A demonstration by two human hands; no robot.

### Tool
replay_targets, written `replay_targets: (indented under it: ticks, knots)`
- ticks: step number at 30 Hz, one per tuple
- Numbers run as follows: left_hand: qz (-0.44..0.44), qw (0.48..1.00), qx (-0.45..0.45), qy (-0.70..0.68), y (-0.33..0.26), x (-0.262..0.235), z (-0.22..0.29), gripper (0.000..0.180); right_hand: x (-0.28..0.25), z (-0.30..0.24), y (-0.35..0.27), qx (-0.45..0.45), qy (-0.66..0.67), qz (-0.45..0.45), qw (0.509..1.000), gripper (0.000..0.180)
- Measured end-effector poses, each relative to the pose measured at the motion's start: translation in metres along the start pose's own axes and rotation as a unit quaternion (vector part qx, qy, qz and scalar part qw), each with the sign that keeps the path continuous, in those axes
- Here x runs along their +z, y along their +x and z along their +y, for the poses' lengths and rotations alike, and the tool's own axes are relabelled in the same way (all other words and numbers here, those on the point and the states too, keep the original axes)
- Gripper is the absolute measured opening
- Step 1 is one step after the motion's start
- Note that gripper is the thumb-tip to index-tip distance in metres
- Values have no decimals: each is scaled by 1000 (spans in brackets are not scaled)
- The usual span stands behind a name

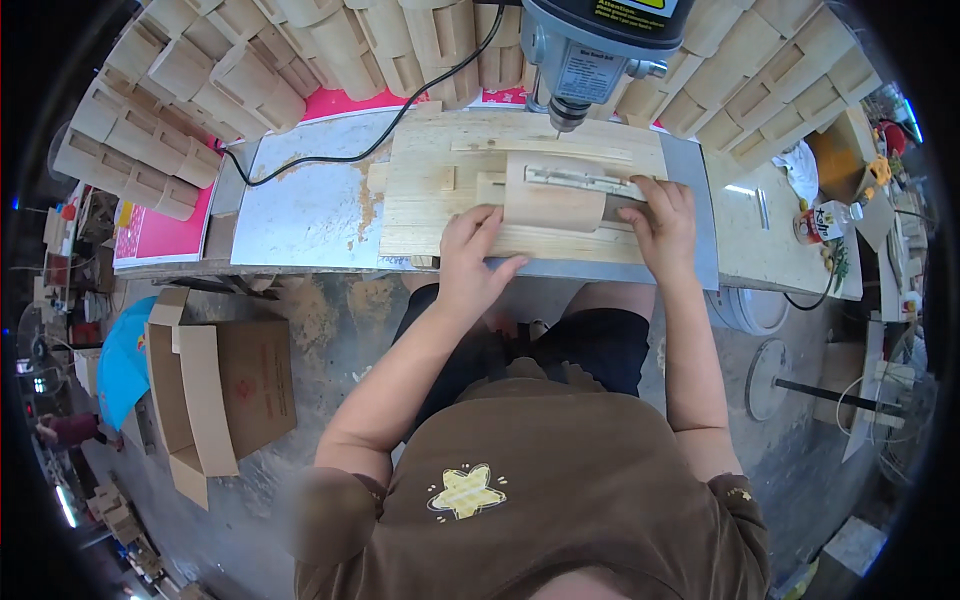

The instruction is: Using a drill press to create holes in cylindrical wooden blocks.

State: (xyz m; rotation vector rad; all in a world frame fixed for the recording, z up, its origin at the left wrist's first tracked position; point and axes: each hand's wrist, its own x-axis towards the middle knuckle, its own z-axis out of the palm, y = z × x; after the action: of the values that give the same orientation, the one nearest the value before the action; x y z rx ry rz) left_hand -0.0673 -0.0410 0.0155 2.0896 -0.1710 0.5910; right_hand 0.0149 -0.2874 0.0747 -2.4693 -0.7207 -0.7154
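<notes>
On a pale wooden board (415, 195) below a drill press (570, 100) lies a hollow, rounded wooden piece (550, 205). A narrow light strip with dark marks (580, 180) runs lengthwise along its far side. My left hand (472, 255) rests its fingertips against the piece's left end, with the thumb stretched away toward the front edge. At the right end, my right hand (665, 220) has its fingers at the end of the strip and its thumb by the piece's dark opening, gripping that end. The drill chuck hangs just beyond the piece, apart from it.
Stacks of similar wooden pieces (250, 85) line the back on both sides. A black cable (340, 158) crosses the left worktop. At right stand a plastic bottle (825, 222) and a white bucket (750, 310). An open cardboard box (250, 390) sits on the floor at left.
</notes>
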Motion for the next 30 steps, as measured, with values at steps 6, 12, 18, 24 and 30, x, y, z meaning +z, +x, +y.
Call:
replay_targets:
  ticks: [6, 12, 18, 24, 30]
  knots:
    - [-12, 989, 42, 142, 37, 8, -12, 64, 17, 22, 29, 25, -1, -6, 1000, 41]
    - [-2, 983, -10, 186, 49, -6, -34, 65, 38, 5, 38, 10, 28, -13, 999, 43]
    - [-3, 991, -32, 131, 55, -9, -37, 70, 41, 2, 40, 11, 46, -6, 999, 46]
    - [21, 993, 11, 113, 51, -7, -48, 65, 42, -1, 40, 25, 42, 8, 999, 46]
    - [-38, 994, -66, 78, 56, -9, -43, 55, 45, -2, 39, 24, 33, 18, 999, 46]
